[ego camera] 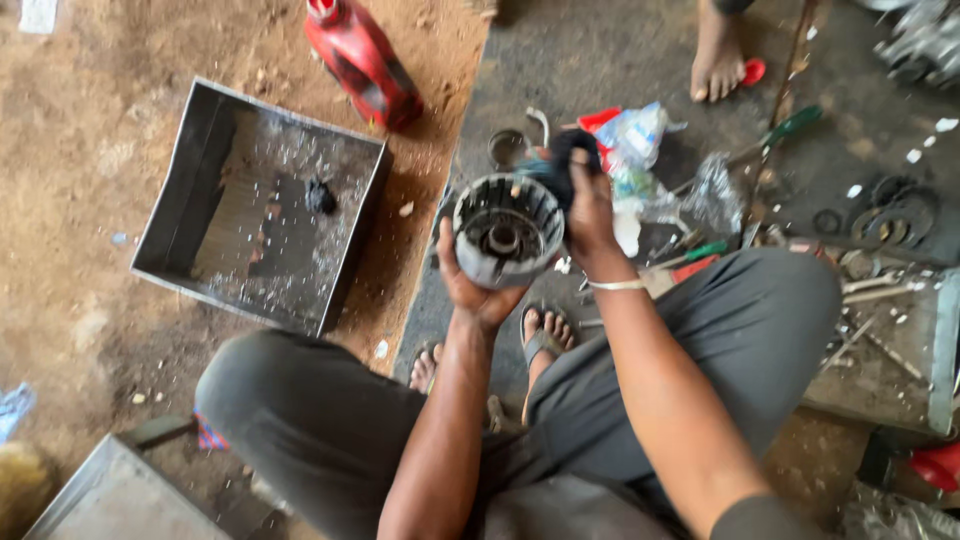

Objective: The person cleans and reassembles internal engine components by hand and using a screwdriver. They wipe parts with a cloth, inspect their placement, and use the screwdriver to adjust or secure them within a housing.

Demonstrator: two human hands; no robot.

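**Sam:** What do you see in the hands?

**Me:** I see a round metal drum (505, 232) with slots cut all around its rim. It is grey and has a hub in the middle. The left hand (470, 285) is under it and behind it. That grip is curled around the bottom and side of the drum, holding it up off the floor, open end facing me.

**Sam:** And the other hand?

**Me:** The right hand (590, 215) is just beside the drum, at its upper right edge. Its grip is pinched tight on a dark rag (565, 160), and the rag touches the drum's rim. There is a thin white band (617, 285) on that wrist.

**Sam:** Where is the drum, then?

**Me:** Between the two hands, above the person's feet in sandals (540, 340) (the person is squatting).

**Sam:** What else is around?

**Me:** To the left, on the sandy ground, lies a big dark metal tray (200, 160) with a small black lump inside. A red bottle (362, 62) lies just past the tray. To the right are crumpled plastic bags (640, 140), a screwdriver with a green handle (790, 128) and some flat metal rings (895, 215). Another person's bare foot (716, 55) stands at the top.
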